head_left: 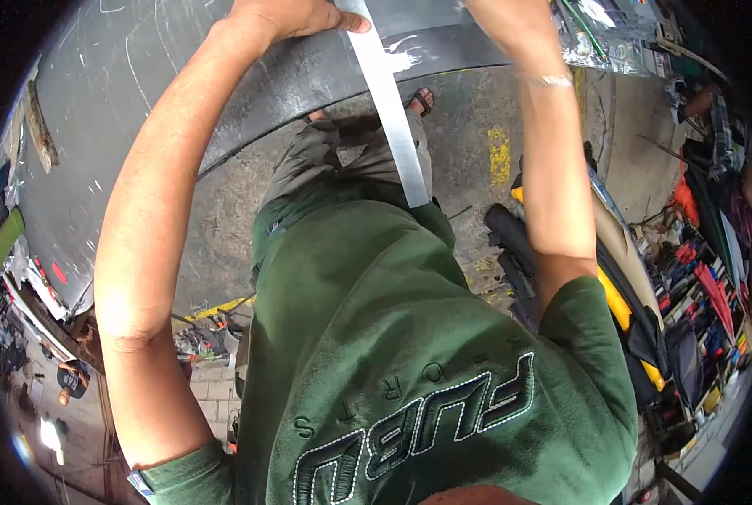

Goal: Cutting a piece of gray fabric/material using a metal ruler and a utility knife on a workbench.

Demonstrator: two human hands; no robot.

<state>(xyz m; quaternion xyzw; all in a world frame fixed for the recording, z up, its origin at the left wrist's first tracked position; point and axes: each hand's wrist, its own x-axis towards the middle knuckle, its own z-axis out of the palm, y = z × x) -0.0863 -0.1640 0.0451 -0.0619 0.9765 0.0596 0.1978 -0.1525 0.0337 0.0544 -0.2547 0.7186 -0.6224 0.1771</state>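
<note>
A long, flat, silver metal ruler (393, 118) lies across the near edge of the dark grey worktable (267, 93), its lower end sticking out over the edge toward my body. My left hand (296, 17) is at the top of the view with its thumb on the ruler's left edge; the other fingers are mostly out of sight. To the right of the ruler, my right hand (515, 17) reaches over the table, slightly smeared by motion. Its fingers are cut off by the upper edge, so whatever they may hold is hidden.
Clear plastic sheeting (624, 55) and a thin green stick (585, 32) lie on the table's right end. At its left sits a worn wooden piece (41, 130). Rolled black and yellow material (616, 295) stands at my right, beside a colourful heap (696, 295). A person (71, 380) is at lower left.
</note>
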